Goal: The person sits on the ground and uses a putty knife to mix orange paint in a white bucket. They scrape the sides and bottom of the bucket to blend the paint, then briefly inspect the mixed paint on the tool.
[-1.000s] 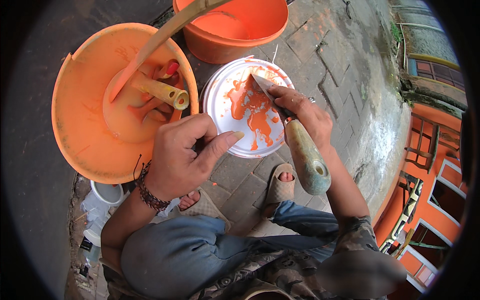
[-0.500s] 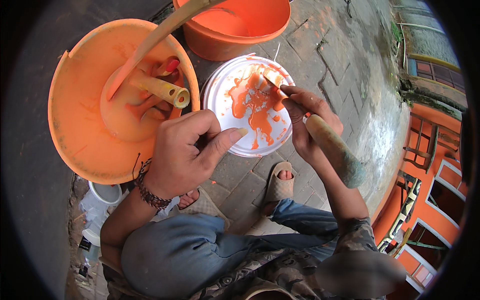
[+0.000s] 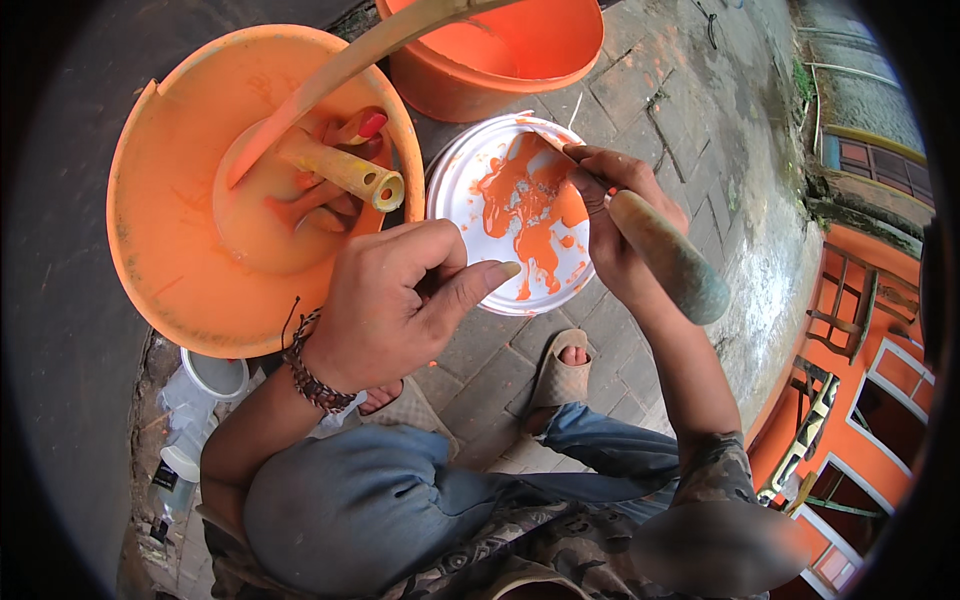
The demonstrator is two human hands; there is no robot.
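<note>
Grey paving (image 3: 490, 380) lay under my paint work

Closest to me were my faded jeans (image 3: 350, 500), with my sandals (image 3: 560, 375) just past them. My left hand (image 3: 400, 290), a braided bracelet (image 3: 305, 370) at its wrist, was loosely curled, the thumb poking out over the near edge of a round white lid (image 3: 462, 180); whether its bent fingers hid anything, I couldn't tell. My right hand (image 3: 635, 205) gripped a scraper (image 3: 668, 252) at the blade end, so the worn, greenish handle stuck out back toward me. The blade pointed to the lid's far rim; I couldn't tell if it touched. Wet orange paint (image 3: 542, 250) was smeared over the lid.

To the left of the lid stood an orange bucket (image 3: 150, 230) of cloudy liquid, a yellow tube (image 3: 350, 178) leaning in it. Beyond that was a second orange tub (image 3: 455, 88), and, well off to the right, an orange building (image 3: 865, 243).
</note>
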